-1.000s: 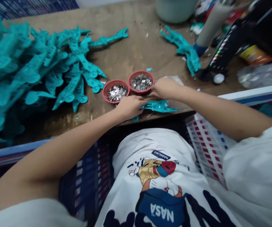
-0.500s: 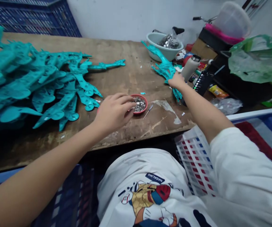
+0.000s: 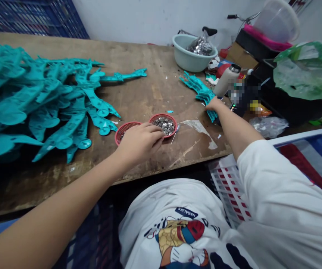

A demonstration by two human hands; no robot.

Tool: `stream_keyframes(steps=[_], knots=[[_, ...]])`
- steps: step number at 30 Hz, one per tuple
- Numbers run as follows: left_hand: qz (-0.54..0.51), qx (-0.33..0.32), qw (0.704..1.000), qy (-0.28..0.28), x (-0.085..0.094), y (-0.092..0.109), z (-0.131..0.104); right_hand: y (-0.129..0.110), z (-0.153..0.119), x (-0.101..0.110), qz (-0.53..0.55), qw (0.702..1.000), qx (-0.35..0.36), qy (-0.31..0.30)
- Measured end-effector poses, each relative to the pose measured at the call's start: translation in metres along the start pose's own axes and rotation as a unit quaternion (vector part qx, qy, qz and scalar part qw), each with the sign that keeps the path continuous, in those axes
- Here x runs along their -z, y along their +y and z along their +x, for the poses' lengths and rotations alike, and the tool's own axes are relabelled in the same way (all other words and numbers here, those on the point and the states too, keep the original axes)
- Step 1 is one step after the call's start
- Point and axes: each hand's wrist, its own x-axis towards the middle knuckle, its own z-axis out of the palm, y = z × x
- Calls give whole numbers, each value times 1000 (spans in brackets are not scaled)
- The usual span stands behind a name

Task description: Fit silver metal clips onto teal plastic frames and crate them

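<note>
My left hand [image 3: 141,144] hovers at the near side of two red baskets, its fingers closed together; what they hold, if anything, is hidden. Small metal pieces fill the right red basket [image 3: 174,131]. The left red basket [image 3: 118,135] is partly covered by my hand. At the right, my right hand [image 3: 213,104] touches the near end of some turquoise plastic parts [image 3: 196,85], its fingers mostly hidden. A thin screwdriver [image 3: 175,133] lies beside the right basket.
A large heap of turquoise parts [image 3: 46,97] covers the left of the wooden table [image 3: 138,93]. A pale basin [image 3: 188,59] with bagged metal pieces stands at the back, near a bottle [image 3: 227,80]. A white crate [image 3: 230,186] is below the right edge.
My left hand has drawn back towards me and its fingers have come together, uncovering more of both baskets. The long turquoise piece by my right hand no longer reaches back to the basin.
</note>
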Motion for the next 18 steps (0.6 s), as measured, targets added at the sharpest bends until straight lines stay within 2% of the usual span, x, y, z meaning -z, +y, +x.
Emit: stream_keyframes(steps=[2,4,7,9,11,13,15,16,18], knots=[[-5,5,1000,-2,-1,0,0,-5,0,-4,-23,997,-78,-16],[-7,10,1000,-6,-2,3,-1,-10,-1,-6,-32,993,-112,-25],[5,24,999,-23,-1,11,-1,-7,-2,-2,-27,994,-103,-40],[29,42,997,-56,4,14,1,-1,-4,4,-23,994,-92,-50],[63,82,989,-104,11,8,4,3,-8,10,-26,995,-89,-47],[91,153,973,-150,16,-10,8,0,-15,14,-34,996,-76,-7],[105,234,948,-189,12,-35,9,-11,-27,13,-50,997,-16,55],[104,263,936,-212,7,-47,9,-21,-34,10,-59,994,41,77],[94,280,920,-259,-6,-65,7,-44,-55,-1,-75,975,196,74]])
